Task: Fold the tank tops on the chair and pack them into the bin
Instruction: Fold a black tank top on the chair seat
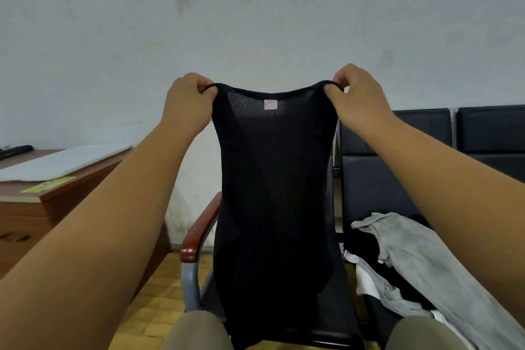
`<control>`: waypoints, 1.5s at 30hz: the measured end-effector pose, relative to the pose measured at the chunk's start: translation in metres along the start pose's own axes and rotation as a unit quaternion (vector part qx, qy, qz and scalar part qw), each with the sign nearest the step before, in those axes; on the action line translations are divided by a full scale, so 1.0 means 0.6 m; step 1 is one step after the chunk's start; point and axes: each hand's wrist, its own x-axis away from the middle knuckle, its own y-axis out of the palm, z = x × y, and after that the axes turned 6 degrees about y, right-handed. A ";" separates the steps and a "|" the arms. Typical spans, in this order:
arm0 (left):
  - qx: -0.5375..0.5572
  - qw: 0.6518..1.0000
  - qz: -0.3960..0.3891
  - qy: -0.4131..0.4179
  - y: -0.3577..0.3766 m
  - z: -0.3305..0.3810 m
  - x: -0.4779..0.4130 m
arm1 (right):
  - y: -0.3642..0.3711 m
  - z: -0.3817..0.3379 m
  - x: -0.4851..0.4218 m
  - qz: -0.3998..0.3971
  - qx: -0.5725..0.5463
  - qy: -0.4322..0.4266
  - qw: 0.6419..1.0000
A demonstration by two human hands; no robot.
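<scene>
A black tank top (272, 193) hangs stretched out in front of me, a small pink label near its neckline. My left hand (189, 102) pinches its left shoulder strap and my right hand (359, 94) pinches the right strap, both raised at about the same height. The top's lower part drapes down over the black chair (196, 239) with a reddish-brown armrest. To the right, a grey tank top (412, 258) lies crumpled over black and white garments on the neighbouring dark seat. No bin shows in this view.
A wooden desk (37, 207) with white paper and a yellow-green sheet stands at the left. Black bench seats (426, 131) line the wall at the right. My knees (196, 332) are at the bottom edge, over a yellowish parquet floor.
</scene>
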 end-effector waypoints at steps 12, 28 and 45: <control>0.139 0.983 -0.059 -0.100 0.122 -0.057 -0.092 | 0.101 0.037 -0.087 -0.102 -0.179 0.211 0.956; 0.171 0.985 0.012 0.002 0.230 -0.115 -0.202 | 0.182 0.109 -0.215 -0.023 -0.253 0.138 0.957; 0.259 0.927 -0.219 -0.159 0.204 -0.216 0.115 | 0.217 0.185 0.068 -0.208 -0.177 0.184 0.944</control>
